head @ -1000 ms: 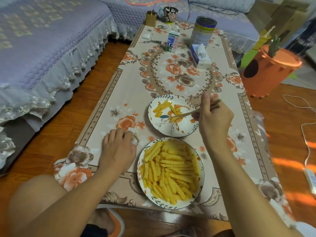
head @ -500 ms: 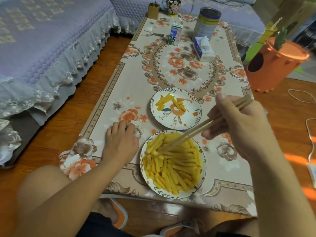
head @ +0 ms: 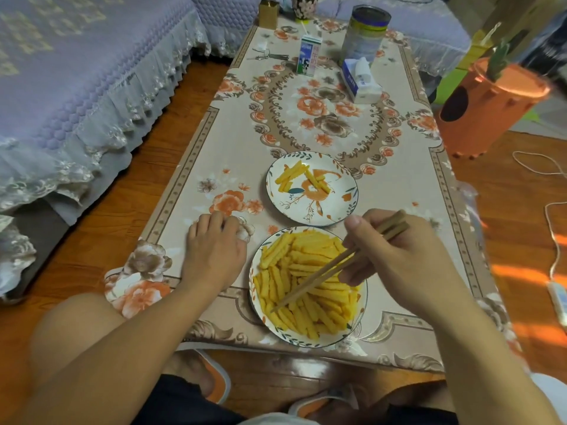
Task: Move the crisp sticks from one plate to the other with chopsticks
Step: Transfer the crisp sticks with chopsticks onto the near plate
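**Chopstick tips down in the full plate**

The left hand (head: 214, 250) rests palm-down on the flowered tablecloth (head: 233, 124), fingers loosely bent against the cloth and holding nothing, just left of the near plate (head: 256, 302). That plate sits at the table's near edge and is heaped with yellow crisp sticks (head: 306, 289). The chopsticks (head: 322, 274) slant across it from upper right to lower left, their tips close together and down among the sticks at the plate's lower left; whether a stick is caught between them cannot be told. Just beyond stands the far plate (head: 337, 207), patterned with orange leaves, carrying a few crisp sticks on its left half. The right hand (head: 395, 256) hovers over the near plate's right rim, fingers and thumb curled round the chopsticks' upper ends. At the table's far end stand a milk carton (head: 309, 55), a tin (head: 366, 32) and a tissue pack (head: 360, 79).
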A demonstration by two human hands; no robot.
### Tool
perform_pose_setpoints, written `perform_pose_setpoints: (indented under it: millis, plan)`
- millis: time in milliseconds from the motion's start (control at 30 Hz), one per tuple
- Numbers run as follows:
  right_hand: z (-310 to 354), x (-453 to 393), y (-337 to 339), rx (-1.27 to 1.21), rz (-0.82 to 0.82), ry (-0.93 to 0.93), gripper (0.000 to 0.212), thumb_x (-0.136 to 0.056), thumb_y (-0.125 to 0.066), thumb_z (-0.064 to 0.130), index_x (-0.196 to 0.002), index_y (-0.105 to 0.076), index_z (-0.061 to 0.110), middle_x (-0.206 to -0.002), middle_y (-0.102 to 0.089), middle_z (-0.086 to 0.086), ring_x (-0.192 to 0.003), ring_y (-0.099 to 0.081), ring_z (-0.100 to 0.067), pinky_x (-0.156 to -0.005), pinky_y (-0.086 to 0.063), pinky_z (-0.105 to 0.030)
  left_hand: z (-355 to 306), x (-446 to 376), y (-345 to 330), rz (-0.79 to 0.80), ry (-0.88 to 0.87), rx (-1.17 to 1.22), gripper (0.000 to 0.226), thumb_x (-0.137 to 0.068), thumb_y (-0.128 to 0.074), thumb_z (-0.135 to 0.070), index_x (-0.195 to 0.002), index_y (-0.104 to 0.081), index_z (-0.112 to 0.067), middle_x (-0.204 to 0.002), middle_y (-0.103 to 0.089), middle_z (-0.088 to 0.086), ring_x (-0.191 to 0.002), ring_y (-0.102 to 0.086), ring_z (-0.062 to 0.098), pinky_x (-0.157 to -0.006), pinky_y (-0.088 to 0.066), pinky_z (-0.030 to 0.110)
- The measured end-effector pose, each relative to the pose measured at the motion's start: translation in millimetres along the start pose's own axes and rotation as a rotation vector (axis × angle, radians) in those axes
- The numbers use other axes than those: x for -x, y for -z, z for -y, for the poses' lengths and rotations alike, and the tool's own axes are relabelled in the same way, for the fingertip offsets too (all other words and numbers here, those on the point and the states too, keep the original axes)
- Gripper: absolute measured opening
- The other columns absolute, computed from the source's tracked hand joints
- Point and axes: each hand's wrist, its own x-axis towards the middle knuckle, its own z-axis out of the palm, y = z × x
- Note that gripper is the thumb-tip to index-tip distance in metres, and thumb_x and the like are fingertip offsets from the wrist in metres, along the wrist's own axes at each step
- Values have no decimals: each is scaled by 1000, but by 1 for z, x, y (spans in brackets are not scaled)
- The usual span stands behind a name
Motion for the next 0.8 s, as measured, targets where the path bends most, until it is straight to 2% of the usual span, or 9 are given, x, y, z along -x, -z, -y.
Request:
perform_pose_setpoints:
  millis: [67,133,267,333,467,567,700,800]
  plan:
    - [6,-4,10,-49,-65,25,41,-94,-60,34,-79,-66,-3,-61,-68,-19,-51,-70,-34,-46,-57,-32,0,0,0,2,-2,-1,29,-88,-48,-27,-111,-60,-15,-112,-54,6,-104,-47,29,-90,-43,45]
    - [10,-13,23,-84,-177,69,38,-101,-56,27,-80,-66,-3,-62,-68,-22,-52,-70,-36,-47,-58,-34,0,0,0,9,-1,2,33,-88,-41,-30,-111,-60,-15,-112,-53,6,-104,-46,29,-90,-43,45]
    - [-4,-51,46,-144,-473,122,37,-108,-49,28,-85,-67,6,-67,-72,-12,-62,-74,-33,-60,-65,-39,-1,0,1,1,-2,26,41,-87,-30,-34,-109,-60,-16,-110,-53,6,-103,-47,28,-88,-43,46]
    - [-19,-75,50,-118,-549,115,36,-108,-50,31,-86,-68,9,-74,-73,-15,-65,-75,-32,-66,-65,-46,-2,-1,2,-1,0,31,41,-87,-30,-34,-109,-60,-16,-110,-53,5,-102,-47,28,-87,-44,46]
    - [-43,-108,40,-21,-568,111,33,-107,-53,31,-92,-70,7,-78,-74,-15,-63,-75,-25,-67,-64,-47,-1,-1,1,-22,-9,33,38,-86,-33,-32,-107,-61,-15,-107,-54,6,-100,-48,29,-85,-43,46]
    - [-48,-122,30,45,-541,109,31,-106,-55,33,-88,-70,12,-74,-74,-11,-63,-75,-22,-68,-64,-43,-1,-1,1,-27,-4,39,37,-86,-34,-31,-105,-61,-15,-106,-54,6,-100,-48,29,-85,-43,46]
    - [-50,-127,27,61,-560,97,36,-107,-50,37,-83,-67,15,-72,-74,-11,-63,-74,-23,-71,-64,-46,-2,-2,1,-15,-1,36,38,-86,-34,-31,-106,-61,-14,-107,-54,6,-101,-48,29,-86,-43,46]
    - [-41,-117,36,36,-578,66,42,-109,-47,36,-81,-66,11,-71,-73,-14,-60,-74,-27,-69,-63,-51,-1,-1,2,-13,-2,28,38,-86,-34,-31,-107,-61,-14,-106,-54,6,-100,-48,29,-86,-43,46]
